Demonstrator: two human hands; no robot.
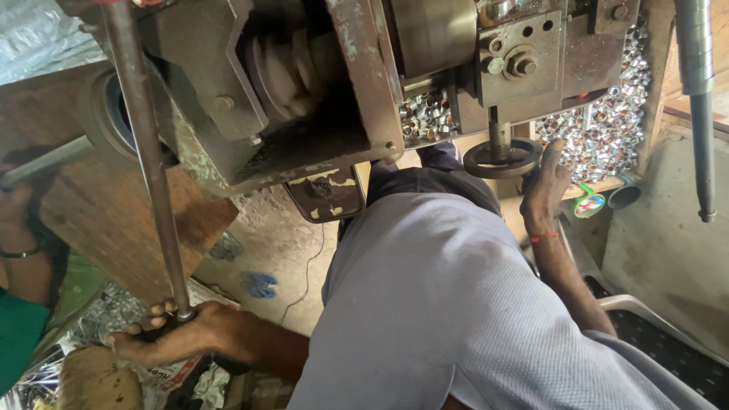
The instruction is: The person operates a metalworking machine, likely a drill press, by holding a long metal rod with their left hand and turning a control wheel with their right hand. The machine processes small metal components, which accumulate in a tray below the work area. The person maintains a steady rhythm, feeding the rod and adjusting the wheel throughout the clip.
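One long metal rod (pixel 148 163) runs down from the machine (pixel 304 83), its lower end gripped by the left hand (pixel 171 338), fingers curled around it. The right hand (pixel 543 190) rests its fingers on one small handwheel (pixel 503 157). Countless metal rings (pixel 607 129) are heaped behind.

Down at the lower left, right under the left hand (pixel 171 338), there's a crumpled printed wrapper (pixel 168 377), white with red and dark markings. Just left of it, a brownish sack-like bundle (pixel 97 380), and further left, clear shiny plastic wrapping (pixel 30 383). Far across, to the right of that hand and higher up, a small round label (pixel 590 204) in green, red and white.
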